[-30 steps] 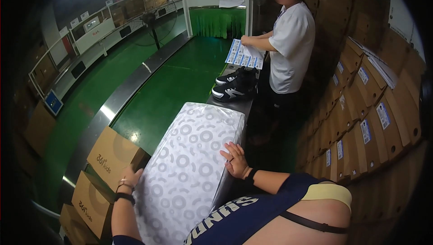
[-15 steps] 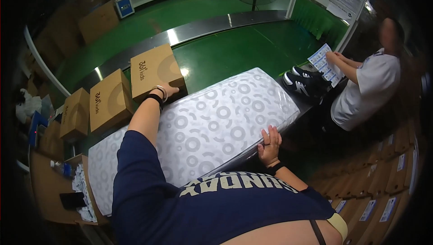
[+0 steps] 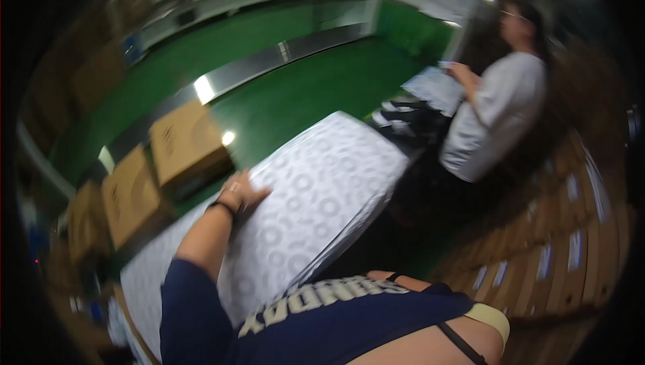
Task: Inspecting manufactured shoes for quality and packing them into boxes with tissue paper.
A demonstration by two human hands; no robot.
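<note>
A long pad of white wrapping paper (image 3: 289,197), printed with grey rings and arcs, lies in front of me. Its right side is a thick edge with something shiny like clear film. My left hand (image 3: 242,192) rests on the paper's far edge, thumb apart from the fingers and nothing held in it. Beyond that hand stands a brown shoe box (image 3: 185,140), with two more brown boxes (image 3: 131,190) in a row to its left. Of my right hand (image 3: 381,275) only a small part shows close to my shirt, beside the dark wristband; its fingers are hidden.
To the right a person (image 3: 494,103) in a white shirt holds a printed sheet (image 3: 433,89) above black-and-white shoes (image 3: 403,116). Stacked brown boxes (image 3: 544,244) fill the lower right. A metal strip (image 3: 248,69) runs along the green surface beyond.
My left hand has moved off the shoe box and onto the paper's edge. My right hand has drawn back from the paper's near edge toward my body. The view has swung right.
</note>
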